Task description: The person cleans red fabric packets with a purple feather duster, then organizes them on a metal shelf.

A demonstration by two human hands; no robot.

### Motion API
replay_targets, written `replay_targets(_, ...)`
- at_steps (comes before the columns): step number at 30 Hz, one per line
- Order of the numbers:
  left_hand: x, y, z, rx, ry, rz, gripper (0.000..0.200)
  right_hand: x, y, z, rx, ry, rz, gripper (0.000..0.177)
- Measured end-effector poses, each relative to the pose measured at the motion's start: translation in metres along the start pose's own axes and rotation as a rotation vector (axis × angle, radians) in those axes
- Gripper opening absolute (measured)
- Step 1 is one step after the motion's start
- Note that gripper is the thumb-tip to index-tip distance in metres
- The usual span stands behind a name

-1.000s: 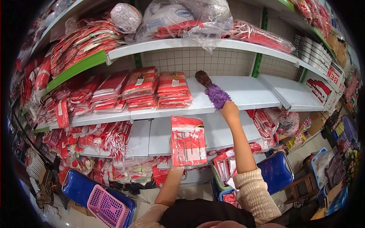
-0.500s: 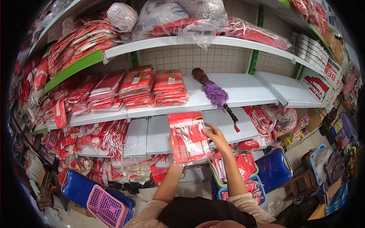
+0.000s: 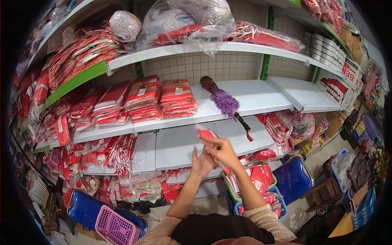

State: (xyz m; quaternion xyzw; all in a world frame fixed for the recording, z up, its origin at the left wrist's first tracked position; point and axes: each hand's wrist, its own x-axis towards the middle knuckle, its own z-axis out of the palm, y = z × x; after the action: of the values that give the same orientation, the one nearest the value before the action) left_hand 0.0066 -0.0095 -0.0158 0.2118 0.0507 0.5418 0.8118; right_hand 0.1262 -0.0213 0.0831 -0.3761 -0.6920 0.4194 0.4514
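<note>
A red plastic-wrapped packet (image 3: 209, 134) is tilted nearly edge-on in front of the lower shelf. My right hand (image 3: 222, 152) grips it with bent fingers from the right side. Just left of it, my left hand (image 3: 203, 162) is open with fingers spread, its palm close to the packet; whether they touch is hard to tell. Beyond the hands, stacks of red packets (image 3: 178, 98) lie on the middle shelf, beside a purple feather duster (image 3: 225, 103) with a black handle.
Bagged goods (image 3: 188, 24) fill the upper shelf. Below stand a pink basket (image 3: 116, 224), a blue stool (image 3: 292, 181) at the right, another (image 3: 83, 208) at the left, and green and blue baskets (image 3: 281, 204) with red packets. A white carton (image 3: 341, 87) is at the right.
The packet has turned from facing me to nearly edge-on. My left hand has come off it and opened, while my right hand has moved left and down a little.
</note>
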Motion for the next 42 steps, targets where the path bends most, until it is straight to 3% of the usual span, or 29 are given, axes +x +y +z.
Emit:
replay_targets(1,-0.002,-0.001,0.01,-0.127,0.009,0.002,0.077,0.002,0.004,0.006,-0.164,-0.071,-0.022,0.04)
replay_targets(2,-0.007,-0.003,0.021,-0.011,0.104,0.077,0.079,0.0,0.012,0.016,-0.206,-0.082,-0.1,0.039)
replay_targets(3,-0.001,-0.005,0.024,0.188,0.179,0.28,0.081,-0.001,0.013,0.023,-0.248,-0.091,-0.181,0.04)
replay_targets(4,-0.003,-0.004,0.024,0.163,0.14,0.266,0.08,-0.003,0.006,0.024,-0.247,-0.154,-0.081,0.038)
replay_targets(7,-0.01,0.002,0.024,0.085,0.023,0.231,0.078,0.008,0.01,0.011,-0.258,0.034,-0.139,0.028)
replay_targets(8,-0.013,0.005,0.023,0.06,-0.016,0.219,0.078,0.012,0.007,0.002,-0.353,0.209,-0.144,0.022)
replay_targets(10,-0.017,0.007,0.017,0.025,-0.001,0.226,0.078,0.025,0.009,-0.024,-0.704,0.545,-0.432,0.016)
replay_targets(12,-0.013,0.008,0.01,-0.019,-0.011,0.236,0.08,0.038,0.01,-0.049,-1.066,0.79,-0.443,0.018)
replay_targets(15,-0.014,0.01,0.004,-0.036,0.013,0.232,0.08,0.051,0.026,-0.069,-1.237,0.929,-0.317,0.027)
replay_targets(19,-0.01,0.006,-0.019,-0.092,0.068,0.243,0.078,0.045,0.071,-0.082,-0.922,0.555,0.128,0.031)
replay_targets(22,-0.015,0.009,-0.006,-0.06,0.071,0.257,0.077,0.014,0.095,-0.071,-0.851,0.663,-0.023,0.029)
replay_targets(24,-0.018,0.01,0.001,-0.04,0.076,0.264,0.076,-0.017,0.11,-0.064,-0.694,0.589,0.129,0.022)
replay_targets(28,-0.008,0.011,-0.017,-0.034,0.051,0.278,0.073,-0.079,0.207,-0.047,-0.308,0.663,-0.048,0.028)
replay_targets(31,-0.007,0.011,-0.016,-0.026,0.056,0.278,0.07,-0.125,0.202,-0.051,-0.422,0.595,0.073,0.038)
replay_targets(33,-0.003,0.01,-0.013,-0.026,0.061,0.262,0.07,-0.149,0.203,-0.064,-0.642,0.585,0.215,0.034)
replay_targets(34,-0.002,0.01,-0.011,-0.027,0.06,0.258,0.071,-0.16,0.213,-0.072,-0.739,0.577,0.092,0.03)
replay_targets(38,0.004,0.006,-0.009,-0.019,0.062,0.224,0.071,-0.196,0.226,-0.078,-0.708,0.719,0.139,0.024)
replay_targets(41,0.009,0.003,-0.009,-0.017,0.062,0.208,0.071,-0.2,0.182,-0.071,-0.593,0.757,0.144,0.02)
replay_targets(42,0.011,0.001,-0.009,-0.019,0.065,0.2,0.071,-0.203,0.181,-0.075,-0.692,0.706,-0.02,0.018)
